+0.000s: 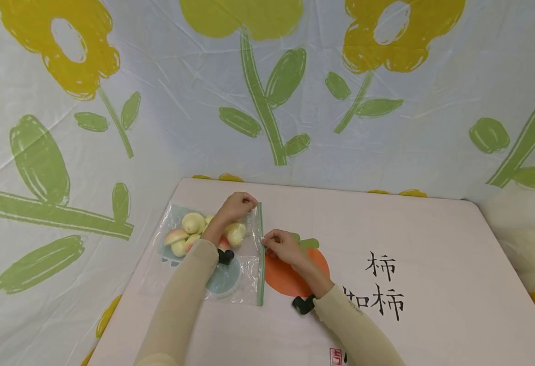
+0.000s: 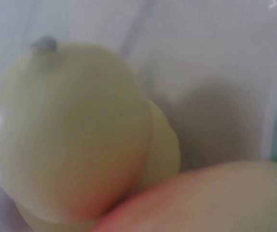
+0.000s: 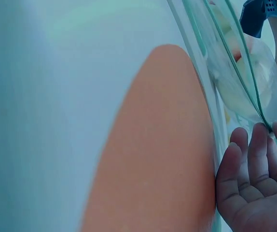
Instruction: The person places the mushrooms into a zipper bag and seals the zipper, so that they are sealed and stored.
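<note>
A clear zip bag with a green zip strip along its right edge lies on the table. Inside it are several pale yellow fruits with a red blush, peach-like in look. My left hand pinches the far corner of the zip edge, its forearm reaching over the bag. Lower on the same strip, my right hand pinches the edge between thumb and fingertips. The right wrist view shows this right hand from the palm side. Close up in the left wrist view, a blurred fruit shows a dark stem.
The pale pink table cover carries an orange persimmon print and black written characters. Behind and at the sides hangs a white cloth printed with flowers. Dark wrist cameras sit on both wrists.
</note>
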Tool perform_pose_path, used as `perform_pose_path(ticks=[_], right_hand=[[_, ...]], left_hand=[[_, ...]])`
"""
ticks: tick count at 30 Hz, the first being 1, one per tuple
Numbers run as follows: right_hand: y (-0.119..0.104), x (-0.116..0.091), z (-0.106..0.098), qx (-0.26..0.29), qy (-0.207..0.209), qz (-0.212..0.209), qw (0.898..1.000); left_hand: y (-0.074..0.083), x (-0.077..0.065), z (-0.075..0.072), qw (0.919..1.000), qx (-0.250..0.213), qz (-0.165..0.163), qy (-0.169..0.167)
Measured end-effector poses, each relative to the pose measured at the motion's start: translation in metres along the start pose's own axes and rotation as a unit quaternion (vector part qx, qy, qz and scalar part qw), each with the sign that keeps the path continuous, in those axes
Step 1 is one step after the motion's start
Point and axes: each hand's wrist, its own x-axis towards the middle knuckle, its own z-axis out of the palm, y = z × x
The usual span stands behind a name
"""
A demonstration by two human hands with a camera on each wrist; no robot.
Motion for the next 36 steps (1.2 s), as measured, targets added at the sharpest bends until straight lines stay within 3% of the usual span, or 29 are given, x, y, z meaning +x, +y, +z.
perform_pose_path(ticks=[10, 19, 36], right_hand=[[-0.002, -0.005, -0.003, -0.028, -0.015, 0.002, 0.999], [0.001, -0.006, -0.007, -0.031, -0.057, -0.012, 0.998], [0.001, -0.014, -0.009, -0.035, -0.09, -0.018, 0.995]], left_hand=[[0.001, 0.002, 0.0, 0.9999, 0.007, 0.005, 0.007], [0.0, 0.002, 0.0, 0.9999, 0.007, 0.002, 0.011], [0.003, 0.001, 0.0, 0.9999, 0.008, -0.003, 0.011]])
